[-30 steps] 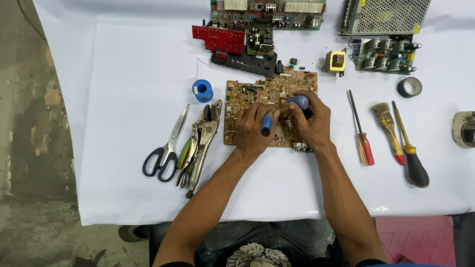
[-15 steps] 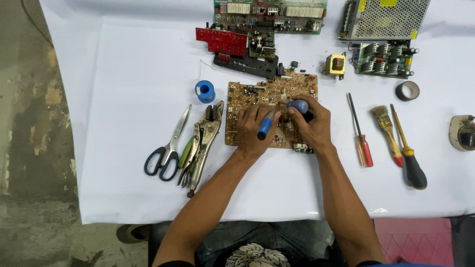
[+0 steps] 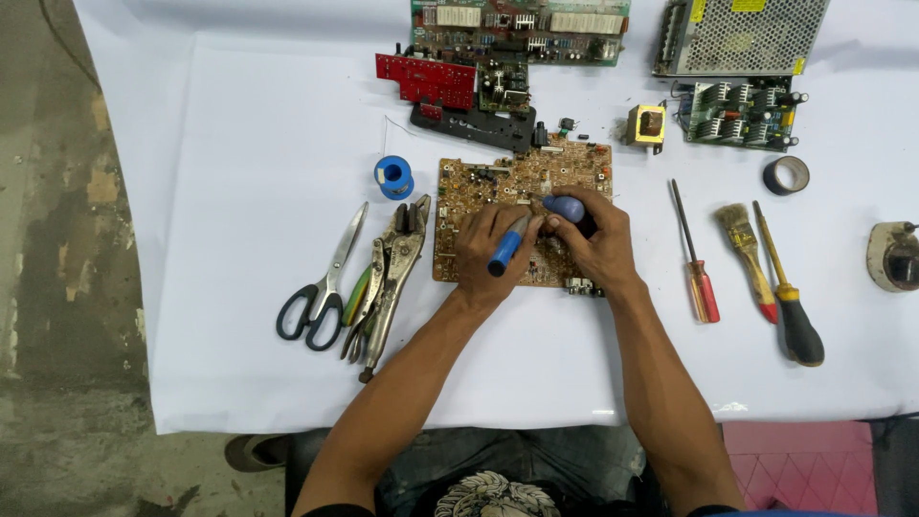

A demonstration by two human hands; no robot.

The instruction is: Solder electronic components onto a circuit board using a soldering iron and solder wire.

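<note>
Holding blue-handled tool (image 3: 505,251), apparently soldering, left hand (image 3: 486,251) over circuit board (image 3: 479,191).

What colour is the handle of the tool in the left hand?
Blue, seen in the head view: the tool handle sticks out of the left hand.

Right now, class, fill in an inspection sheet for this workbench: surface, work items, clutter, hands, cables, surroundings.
Surface: white sheet covering the table.
Work items: brown circuit board; blue-handled tool; blue-ended tool.
Clutter: scissors, locking pliers, blue spool, red screwdriver, brush, black-handled screwdriver, tape roll, spare boards, metal mesh box.
Hands: left hand holds the blue-handled tool; right hand holds the blue-ended tool.
Cables: nothing seen.
Surroundings: worn concrete floor, pink tiles.
</note>
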